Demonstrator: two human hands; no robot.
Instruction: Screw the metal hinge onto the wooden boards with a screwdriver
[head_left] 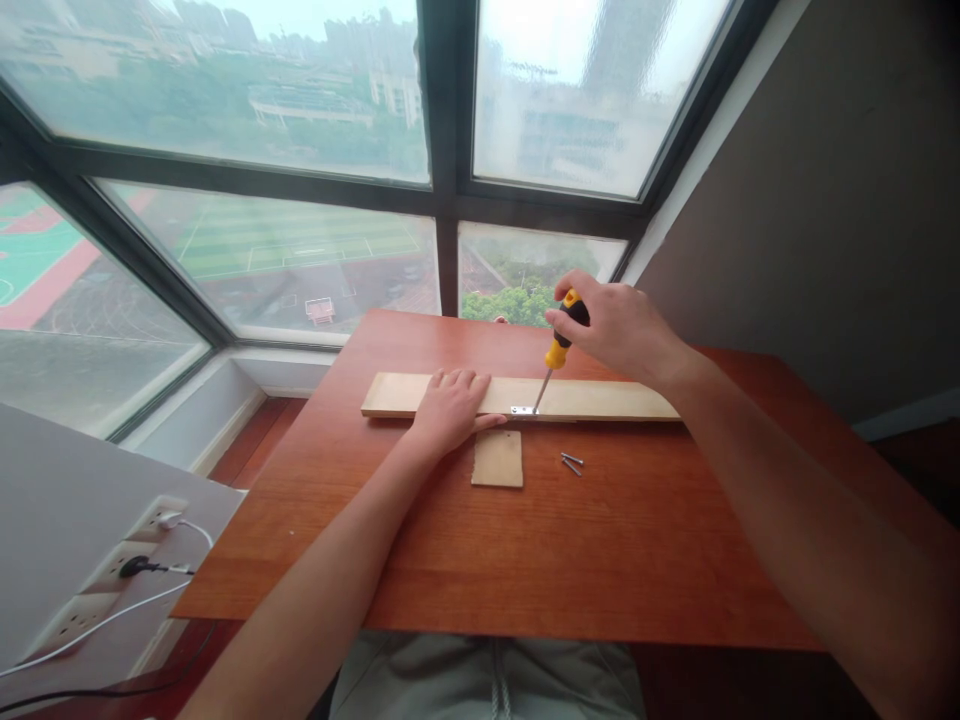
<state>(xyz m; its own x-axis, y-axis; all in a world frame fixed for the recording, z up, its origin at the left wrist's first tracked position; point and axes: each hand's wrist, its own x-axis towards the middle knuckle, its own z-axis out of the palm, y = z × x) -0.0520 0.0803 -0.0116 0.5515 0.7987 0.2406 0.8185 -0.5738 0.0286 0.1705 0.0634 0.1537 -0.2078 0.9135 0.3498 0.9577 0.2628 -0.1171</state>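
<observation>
A long pale wooden board (pixel 600 396) lies across the table. My left hand (pixel 452 405) bears down on its left part, fingers over the top toward the far edge and thumb along the near edge. In my right hand (pixel 619 322) is a yellow and black screwdriver (pixel 556 352), gripped by its handle and tilted. Its tip meets a small metal bracket (pixel 523 410) at the board's near edge. Whether a screw sits under the tip is too small to tell. The board's right end is hidden behind my right forearm.
A small rectangular wooden piece (pixel 497 462) lies just in front of the board. Two loose screws (pixel 572 463) rest to its right on the brown table (pixel 480 560). Windows (pixel 300 240) rise behind the table. Wall sockets with cables (pixel 135 566) are at the lower left.
</observation>
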